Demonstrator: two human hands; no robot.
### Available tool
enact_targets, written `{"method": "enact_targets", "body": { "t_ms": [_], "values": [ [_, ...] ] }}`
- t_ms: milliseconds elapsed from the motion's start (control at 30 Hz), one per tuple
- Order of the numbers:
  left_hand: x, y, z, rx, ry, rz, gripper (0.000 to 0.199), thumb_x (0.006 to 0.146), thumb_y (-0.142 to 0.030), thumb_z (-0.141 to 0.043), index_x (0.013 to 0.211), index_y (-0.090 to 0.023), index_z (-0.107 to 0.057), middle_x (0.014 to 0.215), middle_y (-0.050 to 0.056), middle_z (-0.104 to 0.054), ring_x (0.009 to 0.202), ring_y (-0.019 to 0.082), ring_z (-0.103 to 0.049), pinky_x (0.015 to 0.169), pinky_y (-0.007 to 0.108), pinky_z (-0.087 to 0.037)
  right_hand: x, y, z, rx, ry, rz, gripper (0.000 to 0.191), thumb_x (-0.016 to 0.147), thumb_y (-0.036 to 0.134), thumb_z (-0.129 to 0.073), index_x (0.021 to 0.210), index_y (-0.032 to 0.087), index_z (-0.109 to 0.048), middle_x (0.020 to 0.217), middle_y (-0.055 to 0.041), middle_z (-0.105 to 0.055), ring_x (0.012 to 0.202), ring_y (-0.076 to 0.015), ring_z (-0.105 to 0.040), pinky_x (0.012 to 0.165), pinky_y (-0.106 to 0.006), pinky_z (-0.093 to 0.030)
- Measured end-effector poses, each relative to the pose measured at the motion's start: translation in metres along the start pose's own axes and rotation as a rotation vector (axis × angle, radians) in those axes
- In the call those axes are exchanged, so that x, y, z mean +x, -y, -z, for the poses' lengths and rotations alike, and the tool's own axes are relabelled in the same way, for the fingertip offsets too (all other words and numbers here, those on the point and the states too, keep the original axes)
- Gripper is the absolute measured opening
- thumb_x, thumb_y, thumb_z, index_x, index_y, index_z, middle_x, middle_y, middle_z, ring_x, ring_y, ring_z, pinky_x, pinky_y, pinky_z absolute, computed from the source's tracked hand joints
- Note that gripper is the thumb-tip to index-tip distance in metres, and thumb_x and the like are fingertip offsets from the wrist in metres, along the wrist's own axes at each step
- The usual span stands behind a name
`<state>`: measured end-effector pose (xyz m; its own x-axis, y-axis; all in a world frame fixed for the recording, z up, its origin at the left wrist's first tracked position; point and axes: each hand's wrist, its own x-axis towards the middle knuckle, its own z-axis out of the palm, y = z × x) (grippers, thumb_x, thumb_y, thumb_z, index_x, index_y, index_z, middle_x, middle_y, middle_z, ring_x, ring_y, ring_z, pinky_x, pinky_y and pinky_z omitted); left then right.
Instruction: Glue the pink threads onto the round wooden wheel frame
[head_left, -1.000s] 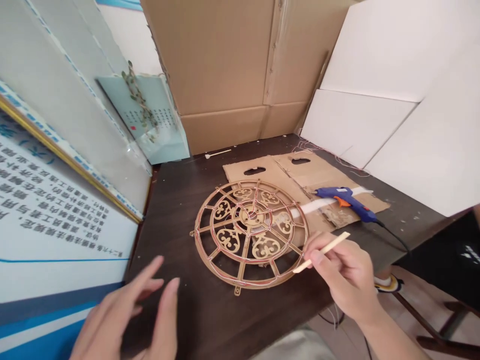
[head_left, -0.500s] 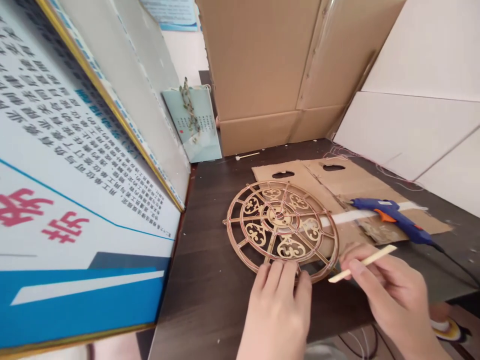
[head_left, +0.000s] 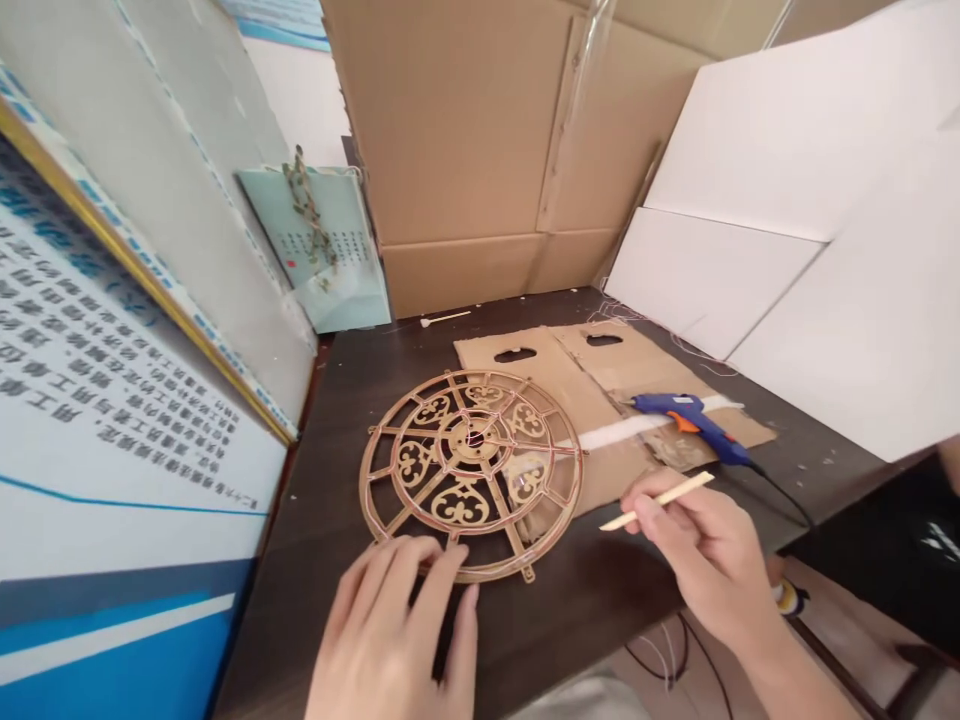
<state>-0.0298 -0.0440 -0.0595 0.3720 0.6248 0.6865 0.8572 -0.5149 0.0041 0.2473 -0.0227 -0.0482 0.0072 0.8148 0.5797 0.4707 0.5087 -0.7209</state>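
Observation:
A flat round openwork wheel (head_left: 459, 452) of thin wood lies on the dark table. Spokes and curled ornaments fill it, and thin reddish lines run along its rings. At its near left rim rests my left hand (head_left: 401, 610), fingers spread on the edge and thumb standing apart. My right hand (head_left: 701, 545) pinches a slim pale wooden stick (head_left: 675, 492) between thumb and fingers, to the right of the wheel and apart from it. The stick's left end is cut at a slant. Beyond that hand a blue glue gun (head_left: 686, 415) with an orange trigger lies on cardboard.
Flattened cardboard (head_left: 555, 370) with two hand holes lies partly under the wheel. A small white-tipped stick (head_left: 448, 318) lies near the back. Tall cardboard (head_left: 465, 130), white panels (head_left: 720, 260) and a printed board (head_left: 120, 420) surround the table (head_left: 322, 490). A cord (head_left: 780, 492) trails from the glue gun.
The wheel has turned somewhat clockwise. My left hand's fingers have spread on its rim. The view has shifted, so everything appears further left. My right hand still holds the stick.

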Motion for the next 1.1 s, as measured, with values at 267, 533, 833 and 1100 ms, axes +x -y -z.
{"method": "enact_targets", "body": {
  "t_ms": [267, 533, 833, 1100],
  "values": [
    [0.002, -0.006, 0.002, 0.011, 0.002, 0.077, 0.032, 0.095, -0.037, -0.067, 0.118, -0.015, -0.064, 0.117, 0.013, -0.065, 0.108, 0.03, -0.061, 0.093, 0.043, -0.048, -0.021, -0.007, 0.0, -0.308, -0.086, 0.242, 0.015, 0.097, 0.009, -0.058, 0.097, 0.021, -0.066, 0.076, -0.0023, -0.072, 0.063, -0.0163, -0.069, 0.057, -0.026, -0.052],
    [0.006, -0.015, -0.012, -0.045, 0.018, -0.031, 0.019, 0.097, -0.03, -0.066, 0.109, -0.014, -0.064, 0.104, 0.01, -0.064, 0.099, 0.025, -0.061, 0.089, 0.038, -0.046, -0.027, -0.008, -0.01, -0.434, -0.15, 0.359, 0.021, 0.095, 0.002, -0.057, 0.104, 0.021, -0.063, 0.082, -0.0049, -0.074, 0.07, -0.0187, -0.07, 0.065, -0.029, -0.055],
    [0.002, -0.015, -0.008, 0.017, 0.028, -0.029, 0.022, 0.094, -0.031, -0.07, 0.107, -0.014, -0.063, 0.096, 0.009, -0.066, 0.093, 0.026, -0.061, 0.083, 0.038, -0.045, -0.026, -0.01, -0.011, -0.402, -0.138, 0.324, 0.015, 0.096, 0.002, -0.058, 0.097, 0.016, -0.065, 0.079, -0.0038, -0.069, 0.066, -0.0113, -0.061, 0.066, -0.023, -0.049],
    [0.004, -0.018, -0.011, 0.042, 0.032, -0.02, 0.03, 0.101, -0.034, -0.057, 0.121, -0.012, -0.063, 0.095, 0.008, -0.068, 0.089, 0.025, -0.062, 0.082, 0.038, -0.042, -0.027, -0.004, -0.008, -0.259, -0.05, 0.197, 0.016, 0.099, 0.008, -0.057, 0.102, 0.021, -0.066, 0.084, -0.0021, -0.071, 0.071, -0.0133, -0.067, 0.065, -0.024, -0.051]
  ]
}}
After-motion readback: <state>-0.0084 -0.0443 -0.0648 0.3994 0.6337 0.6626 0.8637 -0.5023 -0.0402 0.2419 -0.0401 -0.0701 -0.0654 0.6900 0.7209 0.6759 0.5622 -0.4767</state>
